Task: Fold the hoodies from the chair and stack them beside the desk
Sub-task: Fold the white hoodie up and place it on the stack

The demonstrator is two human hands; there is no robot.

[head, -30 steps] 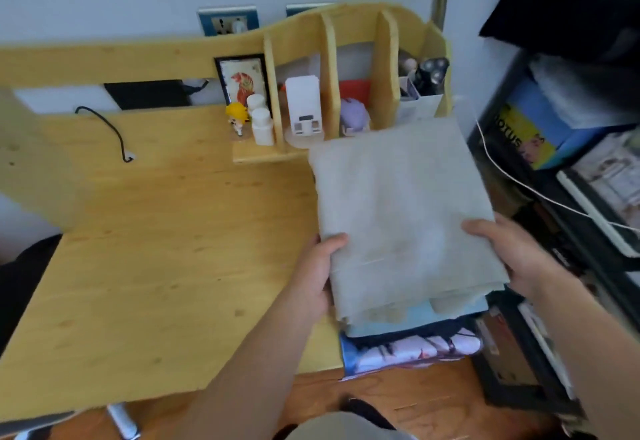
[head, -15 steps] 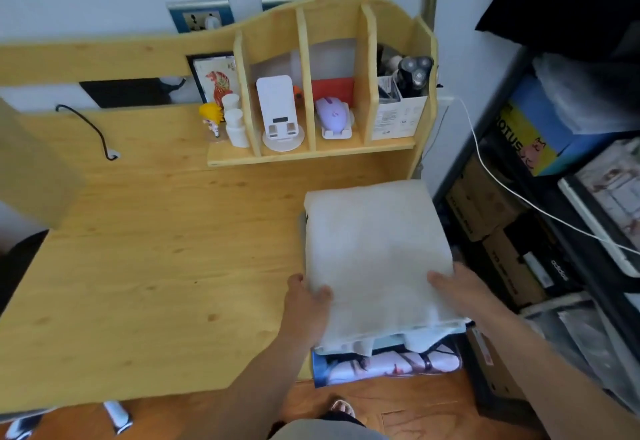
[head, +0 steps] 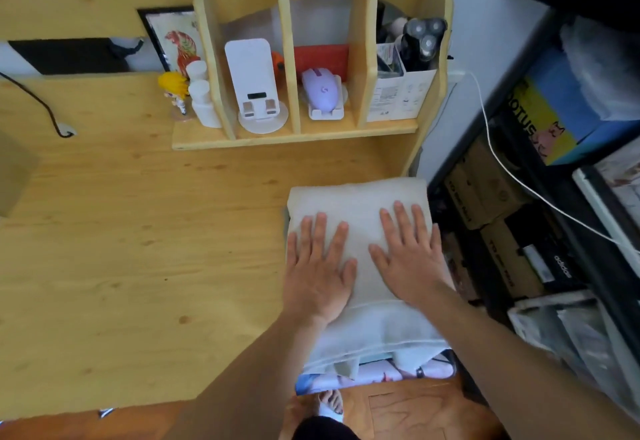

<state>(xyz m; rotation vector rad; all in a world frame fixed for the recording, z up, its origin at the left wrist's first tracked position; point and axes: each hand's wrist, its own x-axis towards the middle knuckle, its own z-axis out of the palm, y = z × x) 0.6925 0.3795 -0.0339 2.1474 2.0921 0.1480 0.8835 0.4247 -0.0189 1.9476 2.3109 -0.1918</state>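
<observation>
Both hands lie flat and open on top of the folded white hoodie point(head: 360, 197). The left hand point(head: 317, 275) presses the side toward nine o'clock, and the right hand point(head: 410, 259) presses the side toward three o'clock. All the fingers are spread wide and point to twelve o'clock. Neither hand grips anything; they only push down.

The hoodie sits on top of a stack point(head: 374, 375) of other folded things, just beside the right edge of the wooden desk point(head: 138, 249). Its long side runs from six o'clock to twelve o'clock, straight away from the person. It lies right under both palms, so neither hand is nearer than the other. I think this hoodie is now in its place, and the hands only need to lift straight up.

At three o'clock, cardboard boxes point(head: 485, 204) and a white cable point(head: 498, 159) stand close to the stack. At twelve o'clock, the desk's little shelf holds a purple mouse point(head: 320, 91). At six o'clock, a foot point(head: 330, 405) shows on the floor. Nothing sits above the hands, so the way up looks free.
</observation>
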